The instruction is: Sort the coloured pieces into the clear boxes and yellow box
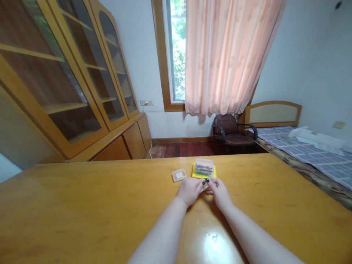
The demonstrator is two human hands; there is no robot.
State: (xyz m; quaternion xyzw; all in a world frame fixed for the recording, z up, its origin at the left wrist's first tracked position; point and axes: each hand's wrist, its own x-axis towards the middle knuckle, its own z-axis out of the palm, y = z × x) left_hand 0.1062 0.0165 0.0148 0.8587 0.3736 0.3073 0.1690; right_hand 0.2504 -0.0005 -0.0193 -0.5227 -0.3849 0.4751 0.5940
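My left hand [189,191] and my right hand [219,192] meet over the wooden table [96,205], thumbs side by side with dark nail polish. Between their fingertips they pinch a small, pale, flat piece [204,189], mostly covered by the fingers, so its kind is unclear. Just beyond them a translucent plastic box [204,162] stands on a yellow flat item [194,174], with dark and bluish contents in it. To the left of that, close to my left hand, lies a shallow pinkish plastic tray or lid [175,178] holding a small whitish square [179,175].
Left of the table stands a glass-door wooden cabinet [115,128]. Past the far table edge are a brown armchair [226,126] and a pink curtain [228,55] by the window. At right is a bed [310,146] with white material [321,139] on it.
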